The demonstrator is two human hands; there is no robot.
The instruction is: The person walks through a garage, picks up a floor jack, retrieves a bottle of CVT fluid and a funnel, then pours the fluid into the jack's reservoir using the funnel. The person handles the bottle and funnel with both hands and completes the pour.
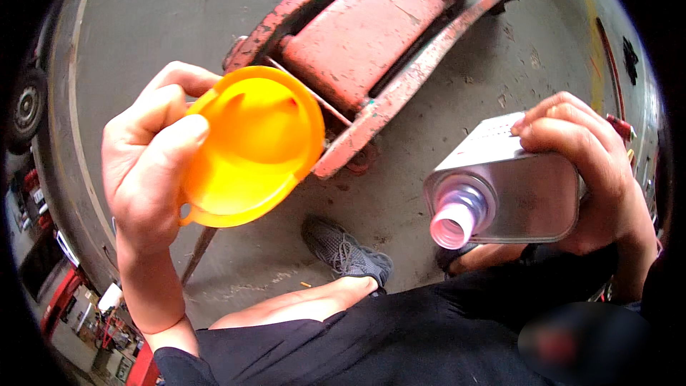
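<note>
My left hand (153, 150) pinches the rim of a yellow plastic funnel (261, 139) between thumb and fingers. The funnel's wide mouth faces me, and a small loop tab sticks out at its lower left. In my right hand (582, 150) is a rectangular metal can (532, 196) with a white printed side. Its uncapped pinkish spout (454, 225) points toward the lower left, so the can is tilted. Funnel and can are apart, with a wide gap between them. Part of my right hand's grip is hidden behind the can.
A worn red floor jack (357, 36) stands on the grey concrete floor ahead of me. Below are my legs and a grey shoe (343, 250). At the left edge are a wheel (28, 104) and a red shelf or cart (61, 300) with tools. A dark red bar (611, 64) lies far right.
</note>
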